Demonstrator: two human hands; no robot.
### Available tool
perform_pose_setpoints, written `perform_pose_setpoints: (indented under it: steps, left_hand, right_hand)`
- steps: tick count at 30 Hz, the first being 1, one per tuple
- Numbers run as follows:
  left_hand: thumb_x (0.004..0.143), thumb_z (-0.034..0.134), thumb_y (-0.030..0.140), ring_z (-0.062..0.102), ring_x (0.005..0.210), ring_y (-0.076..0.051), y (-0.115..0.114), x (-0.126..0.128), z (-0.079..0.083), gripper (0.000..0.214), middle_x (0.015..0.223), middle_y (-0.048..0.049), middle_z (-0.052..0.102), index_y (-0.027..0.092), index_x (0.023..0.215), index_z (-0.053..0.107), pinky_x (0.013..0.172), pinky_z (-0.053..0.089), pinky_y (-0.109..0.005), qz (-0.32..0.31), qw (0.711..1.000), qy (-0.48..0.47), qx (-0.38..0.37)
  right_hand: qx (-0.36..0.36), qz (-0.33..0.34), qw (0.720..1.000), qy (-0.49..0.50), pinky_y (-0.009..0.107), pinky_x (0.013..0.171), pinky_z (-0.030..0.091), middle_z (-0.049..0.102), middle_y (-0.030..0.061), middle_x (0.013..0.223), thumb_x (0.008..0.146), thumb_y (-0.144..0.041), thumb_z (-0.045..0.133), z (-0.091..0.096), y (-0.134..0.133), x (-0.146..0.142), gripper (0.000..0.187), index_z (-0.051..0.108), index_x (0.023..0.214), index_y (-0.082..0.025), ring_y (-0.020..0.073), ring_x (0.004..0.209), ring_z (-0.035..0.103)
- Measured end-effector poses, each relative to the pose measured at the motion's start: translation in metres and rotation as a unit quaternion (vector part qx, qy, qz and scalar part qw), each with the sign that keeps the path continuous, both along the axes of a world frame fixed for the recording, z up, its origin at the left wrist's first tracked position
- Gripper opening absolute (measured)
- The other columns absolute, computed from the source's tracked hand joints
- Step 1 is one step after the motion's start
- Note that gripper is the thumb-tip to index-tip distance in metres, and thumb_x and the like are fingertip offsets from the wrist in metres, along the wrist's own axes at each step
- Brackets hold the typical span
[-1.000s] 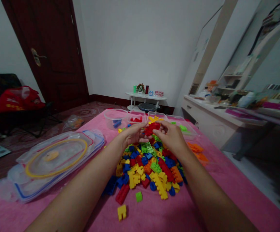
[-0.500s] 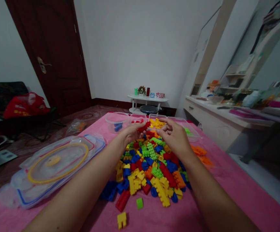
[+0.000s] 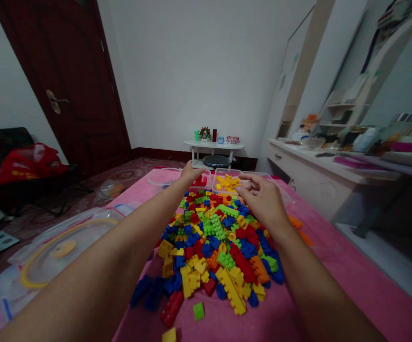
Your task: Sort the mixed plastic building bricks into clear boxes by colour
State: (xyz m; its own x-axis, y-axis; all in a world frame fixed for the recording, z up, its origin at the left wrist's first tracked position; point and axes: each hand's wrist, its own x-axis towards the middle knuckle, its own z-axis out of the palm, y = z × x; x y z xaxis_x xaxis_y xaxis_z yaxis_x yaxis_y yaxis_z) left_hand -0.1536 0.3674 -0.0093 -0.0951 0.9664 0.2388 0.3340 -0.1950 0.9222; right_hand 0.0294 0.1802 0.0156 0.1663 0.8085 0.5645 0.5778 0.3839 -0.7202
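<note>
Left hand: the left hand (image 3: 191, 173) is stretched far forward, at the near edge of a clear tub holding red bricks (image 3: 201, 181); its fingers are hidden behind its back, so I cannot tell whether they pinch anything.
Right hand: the right hand (image 3: 263, 202) hovers over the far right of the pile, fingers loosely curled and apart, holding nothing visible.
Bricks: a heap of toy bricks (image 3: 213, 242) in red, yellow, blue, green and orange lies between the forearms on a pink cloth (image 3: 334, 275).
Neighbours: yellow bricks (image 3: 228, 181) fill the next tub to the right; clear lids (image 3: 60, 242) lie stacked at left.
Doing it well: probably best to let go only once the hand is fully over the tub's mouth, since light bricks bounce off rims.
Materials: hard, glossy plastic bricks with studded tops and notched edges; thin see-through tubs; a fuzzy, towel-like cloth.
</note>
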Motion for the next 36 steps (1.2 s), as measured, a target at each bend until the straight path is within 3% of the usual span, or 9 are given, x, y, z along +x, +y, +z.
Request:
perform_pose_setpoints:
  steps: [3, 9, 13, 19, 25, 27, 30, 34, 36]
  left_hand:
    - [0.067, 0.073, 0.03, 0.047, 0.124, -0.027, -0.012, 0.009, -0.006, 0.064, 0.131, -0.0178, 0.052, 0.012, 0.125, 0.052, 0.102, 0.036, -0.034, 0.012, 0.992, 0.072, 0.108]
    - [0.076, 0.06, 0.026, 0.064, 0.076, -0.017, -0.067, 0.022, 0.004, 0.025, 0.086, -0.0098, 0.071, 0.008, 0.09, 0.069, 0.071, 0.048, -0.026, -0.202, 0.972, 0.051, 0.106]
    - [0.07, 0.064, 0.023, 0.06, 0.062, -0.013, -0.113, 0.01, 0.017, 0.016, 0.069, -0.004, 0.069, 0.011, 0.08, 0.071, 0.059, 0.045, -0.022, -0.305, 0.931, 0.173, 0.102]
    - [0.062, 0.061, 0.001, 0.06, 0.094, -0.017, -0.15, -0.008, 0.014, 0.039, 0.101, -0.0044, 0.066, 0.022, 0.093, 0.073, 0.086, 0.045, -0.026, -0.417, 0.812, 0.361, 0.189]
    - [0.06, 0.058, -0.003, 0.052, 0.111, -0.023, -0.146, -0.005, -0.006, 0.044, 0.119, -0.0079, 0.056, 0.024, 0.091, 0.074, 0.097, 0.041, -0.032, -0.408, 0.767, 0.436, 0.236]
    - [0.062, 0.064, 0.002, 0.053, 0.11, -0.023, -0.144, -0.008, -0.004, 0.038, 0.119, -0.0083, 0.057, 0.023, 0.092, 0.074, 0.097, 0.041, -0.032, -0.408, 0.778, 0.42, 0.228]
    - [0.064, 0.072, 0.018, 0.058, 0.099, -0.023, -0.141, -0.014, 0.006, 0.027, 0.106, -0.0079, 0.064, 0.02, 0.091, 0.074, 0.088, 0.045, -0.029, -0.387, 0.83, 0.353, 0.19]
    - [0.073, 0.065, 0.033, 0.061, 0.068, -0.017, -0.133, -0.02, 0.012, 0.022, 0.072, -0.0019, 0.066, 0.015, 0.084, 0.072, 0.061, 0.046, -0.024, -0.352, 0.908, 0.221, 0.057]
    - [0.072, 0.066, 0.039, 0.06, 0.061, -0.015, -0.13, -0.02, 0.01, 0.028, 0.067, -0.0016, 0.064, 0.013, 0.082, 0.069, 0.054, 0.045, -0.022, -0.338, 0.933, 0.119, -0.017]
  right_hand:
    - [-0.006, -0.01, 1.0, -0.018, 0.025, 0.056, 0.044, 0.064, 0.0019, 0.066, 0.073, -0.027, 0.059, -0.004, 0.003, 0.002, 0.033, 0.067, 0.102, -0.014, 0.0127, 0.056, 0.056]
    - [-0.078, 0.011, 0.986, -0.147, 0.025, 0.067, 0.047, 0.071, 0.0047, 0.079, 0.07, -0.014, 0.058, -0.015, 0.009, 0.004, 0.022, 0.072, 0.086, -0.016, 0.0151, 0.07, 0.063]
    - [-0.1, 0.007, 0.975, -0.2, 0.026, 0.071, 0.048, 0.073, 0.004, 0.085, 0.07, -0.012, 0.057, -0.016, 0.008, 0.008, 0.023, 0.073, 0.084, -0.019, 0.0169, 0.077, 0.065]
    - [-0.136, 0.018, 0.952, -0.273, 0.028, 0.085, 0.047, 0.071, 0.0044, 0.103, 0.069, -0.013, 0.057, -0.026, 0.009, 0.006, 0.036, 0.072, 0.1, -0.021, 0.0201, 0.097, 0.064]
    - [-0.163, 0.034, 0.926, -0.339, 0.03, 0.094, 0.041, 0.067, 0.0037, 0.116, 0.069, -0.014, 0.06, -0.04, 0.009, -0.005, 0.05, 0.064, 0.118, -0.027, 0.0209, 0.109, 0.059]
    - [-0.161, 0.012, 0.929, -0.332, 0.029, 0.09, 0.043, 0.069, 0.0046, 0.111, 0.073, -0.018, 0.06, -0.039, 0.009, -0.003, 0.04, 0.067, 0.111, -0.025, 0.0203, 0.104, 0.061]
    - [-0.155, -0.01, 0.934, -0.323, 0.027, 0.076, 0.044, 0.072, 0.0047, 0.096, 0.074, -0.023, 0.062, -0.037, 0.009, 0.001, 0.025, 0.072, 0.097, -0.023, 0.0194, 0.088, 0.064]
    - [-0.162, -0.004, 0.934, -0.319, 0.024, 0.059, 0.038, 0.07, 0.0019, 0.08, 0.065, -0.027, 0.07, -0.038, 0.009, 0.005, 0.032, 0.071, 0.097, -0.024, 0.0159, 0.071, 0.061]
    - [-0.159, -0.007, 0.943, -0.291, 0.023, 0.056, 0.036, 0.067, 0.0008, 0.074, 0.064, -0.024, 0.069, -0.039, 0.011, 0.004, 0.028, 0.072, 0.092, -0.022, 0.0135, 0.065, 0.058]
